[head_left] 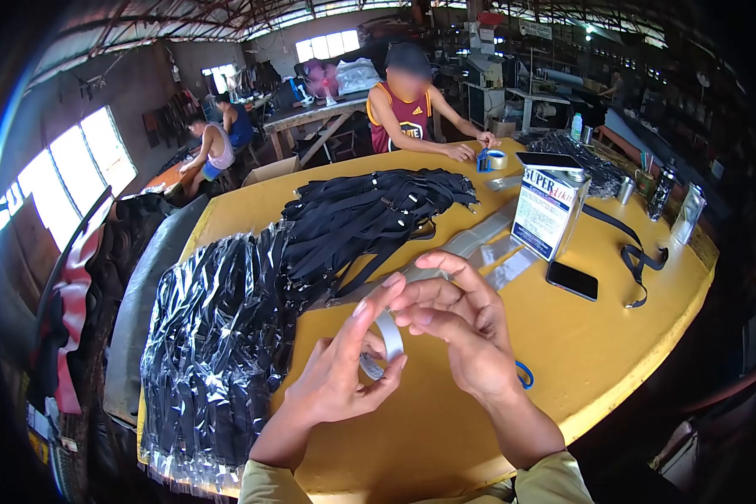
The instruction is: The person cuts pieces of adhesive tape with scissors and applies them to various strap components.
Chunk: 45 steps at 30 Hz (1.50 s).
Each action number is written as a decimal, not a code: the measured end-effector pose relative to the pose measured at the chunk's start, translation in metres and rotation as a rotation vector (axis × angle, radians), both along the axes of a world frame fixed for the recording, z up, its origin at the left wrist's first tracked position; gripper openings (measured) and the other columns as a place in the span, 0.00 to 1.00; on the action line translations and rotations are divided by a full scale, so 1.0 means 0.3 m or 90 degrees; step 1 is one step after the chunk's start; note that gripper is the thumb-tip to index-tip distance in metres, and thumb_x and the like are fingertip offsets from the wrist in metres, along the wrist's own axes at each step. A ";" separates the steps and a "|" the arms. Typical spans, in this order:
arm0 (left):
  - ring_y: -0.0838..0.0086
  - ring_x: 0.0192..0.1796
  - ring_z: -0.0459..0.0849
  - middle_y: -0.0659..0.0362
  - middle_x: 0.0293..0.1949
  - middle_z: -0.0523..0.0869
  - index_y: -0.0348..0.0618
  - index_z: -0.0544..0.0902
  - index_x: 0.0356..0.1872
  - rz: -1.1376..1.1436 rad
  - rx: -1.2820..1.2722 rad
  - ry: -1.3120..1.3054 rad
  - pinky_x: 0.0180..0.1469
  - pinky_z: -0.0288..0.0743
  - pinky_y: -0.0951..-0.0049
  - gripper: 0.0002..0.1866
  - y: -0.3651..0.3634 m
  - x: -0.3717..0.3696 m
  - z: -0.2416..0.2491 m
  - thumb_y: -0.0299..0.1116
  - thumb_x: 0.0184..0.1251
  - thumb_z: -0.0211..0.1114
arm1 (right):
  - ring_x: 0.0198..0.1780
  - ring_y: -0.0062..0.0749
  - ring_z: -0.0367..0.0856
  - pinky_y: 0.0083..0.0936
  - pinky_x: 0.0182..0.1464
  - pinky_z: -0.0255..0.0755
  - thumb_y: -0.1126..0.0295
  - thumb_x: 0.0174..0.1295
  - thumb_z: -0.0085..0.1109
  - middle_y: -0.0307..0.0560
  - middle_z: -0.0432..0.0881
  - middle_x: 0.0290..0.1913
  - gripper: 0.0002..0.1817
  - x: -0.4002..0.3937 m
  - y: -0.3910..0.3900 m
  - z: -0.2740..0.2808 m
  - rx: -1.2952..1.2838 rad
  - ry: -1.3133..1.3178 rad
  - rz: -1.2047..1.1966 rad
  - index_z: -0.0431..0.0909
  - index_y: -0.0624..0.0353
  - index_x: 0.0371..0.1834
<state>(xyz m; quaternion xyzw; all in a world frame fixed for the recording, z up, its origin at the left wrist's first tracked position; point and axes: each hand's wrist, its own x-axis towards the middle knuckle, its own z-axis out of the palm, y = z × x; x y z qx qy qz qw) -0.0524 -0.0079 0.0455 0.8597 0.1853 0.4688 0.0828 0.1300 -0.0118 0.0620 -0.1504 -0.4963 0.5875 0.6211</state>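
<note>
My left hand (344, 374) grips a roll of pale tape (389, 336), thumb below and fingers above it. My right hand (470, 332) is raised beside it, thumb and fingertips drawn together near my left fingertips; anything small between them cannot be made out. Both hands are over the yellow table (395, 454). A blue loop-shaped handle (525, 375) shows from behind my right wrist, the rest hidden. Past my hands lie clear plastic strips (512, 262). To the left are black straps in clear plastic wrapping (218, 344) and a pile of bare black straps (370, 218).
A labelled metal can (549, 212) with a dark flat device (549, 160) on top stands behind a phone (572, 280). A loose black strap (634, 260), a dark bottle (661, 193) and a metal cup (626, 191) are right. Across the table, a person (403, 118) handles a blue tape dispenser (484, 160).
</note>
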 end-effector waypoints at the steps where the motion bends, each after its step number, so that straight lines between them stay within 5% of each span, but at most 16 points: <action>1: 0.58 0.44 0.90 0.36 0.73 0.63 0.49 0.40 0.79 -0.004 -0.001 0.002 0.31 0.84 0.74 0.55 0.000 0.005 0.000 0.16 0.56 0.67 | 0.47 0.21 0.83 0.21 0.52 0.75 0.82 0.65 0.62 0.47 0.85 0.43 0.23 -0.006 0.005 -0.002 0.001 0.007 -0.009 0.68 0.62 0.63; 6: 0.57 0.42 0.89 0.36 0.72 0.65 0.47 0.41 0.78 0.028 0.070 0.007 0.30 0.84 0.73 0.55 0.013 0.012 -0.007 0.16 0.56 0.68 | 0.40 0.18 0.84 0.17 0.40 0.77 0.80 0.64 0.65 0.43 0.86 0.38 0.21 -0.055 0.015 -0.036 0.066 0.014 -0.141 0.70 0.61 0.58; 7: 0.53 0.48 0.88 0.35 0.71 0.65 0.47 0.42 0.78 0.043 0.059 0.023 0.30 0.83 0.71 0.54 0.012 -0.005 -0.017 0.17 0.56 0.67 | 0.39 0.18 0.84 0.17 0.40 0.77 0.79 0.63 0.66 0.41 0.85 0.36 0.21 -0.062 0.009 -0.040 0.068 -0.007 -0.184 0.70 0.60 0.58; 9: 0.54 0.51 0.87 0.35 0.71 0.65 0.43 0.42 0.78 0.185 0.045 0.089 0.33 0.82 0.73 0.51 0.000 0.001 0.002 0.18 0.58 0.65 | 0.40 0.18 0.82 0.18 0.42 0.74 0.81 0.63 0.66 0.40 0.84 0.37 0.23 -0.038 -0.018 -0.036 0.046 -0.032 -0.202 0.69 0.59 0.59; 15: 0.79 0.28 0.77 0.41 0.76 0.61 0.42 0.42 0.79 0.193 0.055 -0.131 0.36 0.75 0.83 0.49 0.039 0.016 -0.027 0.19 0.61 0.62 | 0.41 0.16 0.83 0.16 0.39 0.72 0.80 0.63 0.66 0.37 0.85 0.36 0.26 0.194 -0.166 -0.203 -0.070 -0.149 -0.337 0.66 0.56 0.62; 19: 0.83 0.25 0.71 0.44 0.76 0.62 0.48 0.40 0.80 0.238 0.060 -0.141 0.30 0.70 0.86 0.50 0.036 -0.003 0.004 0.19 0.63 0.62 | 0.42 0.24 0.85 0.21 0.47 0.77 0.86 0.66 0.56 0.46 0.86 0.38 0.25 0.447 -0.346 -0.456 -0.187 -0.075 -0.529 0.63 0.55 0.63; 23: 0.83 0.24 0.68 0.45 0.76 0.62 0.48 0.41 0.80 0.246 0.068 -0.129 0.29 0.67 0.86 0.48 0.029 0.006 0.019 0.17 0.64 0.60 | 0.33 0.21 0.82 0.19 0.36 0.73 0.80 0.63 0.65 0.50 0.87 0.35 0.23 0.631 -0.544 -0.594 -0.362 -0.010 -0.733 0.64 0.60 0.55; 27: 0.82 0.25 0.70 0.45 0.76 0.62 0.46 0.40 0.80 0.276 0.059 -0.094 0.30 0.68 0.86 0.48 0.029 0.002 0.025 0.19 0.66 0.61 | 0.30 0.19 0.79 0.17 0.34 0.71 0.76 0.60 0.70 0.49 0.87 0.34 0.26 0.696 -0.594 -0.647 -0.437 0.050 -0.766 0.62 0.62 0.53; 30: 0.75 0.31 0.83 0.42 0.71 0.67 0.54 0.36 0.80 0.249 0.135 -0.006 0.25 0.78 0.89 0.58 0.053 0.002 0.047 0.42 0.61 0.73 | 0.30 0.18 0.80 0.16 0.34 0.72 0.74 0.59 0.72 0.47 0.86 0.33 0.26 0.708 -0.571 -0.688 -0.443 -0.013 -0.795 0.62 0.62 0.53; 45: 0.80 0.29 0.78 0.48 0.71 0.70 0.53 0.32 0.79 0.212 0.038 -0.058 0.26 0.73 0.85 0.59 0.046 0.013 0.033 0.40 0.62 0.73 | 0.33 0.21 0.84 0.16 0.31 0.74 0.71 0.56 0.75 0.46 0.86 0.32 0.28 0.726 -0.536 -0.718 -0.496 0.014 -0.851 0.64 0.62 0.51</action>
